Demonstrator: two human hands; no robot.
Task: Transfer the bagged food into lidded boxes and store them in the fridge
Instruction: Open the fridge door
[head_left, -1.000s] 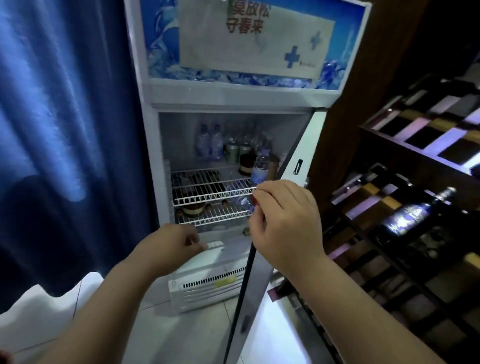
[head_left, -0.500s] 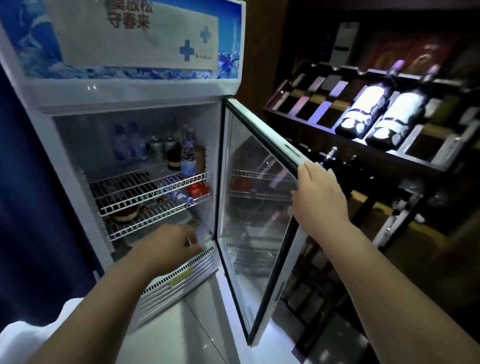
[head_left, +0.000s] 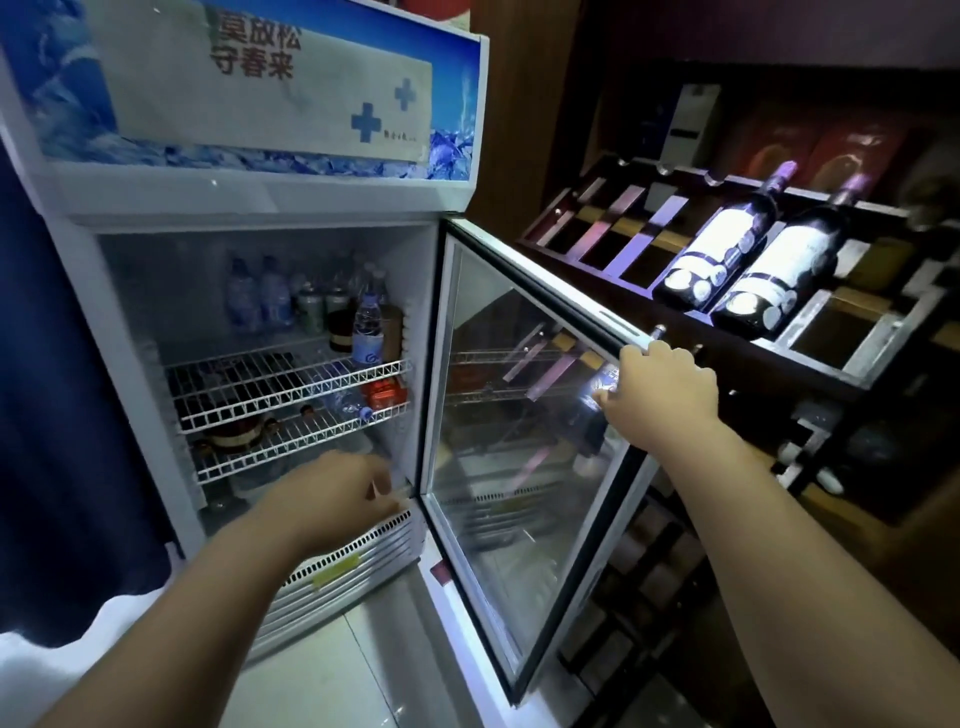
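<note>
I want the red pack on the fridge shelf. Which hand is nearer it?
Left. Your left hand is just below the red pack, at the fridge opening; your right hand grips the open glass door's far edge, well to its right.

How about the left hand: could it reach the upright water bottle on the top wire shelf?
Probably yes: the right hand holds the door wide open, the left hand is at the fridge opening, and the water bottle stands unblocked at the shelf's front.

My only camera sits on my head, looking forward and down at the open fridge (head_left: 270, 195) close ahead, the wine rack (head_left: 631, 221) to its right.
</note>
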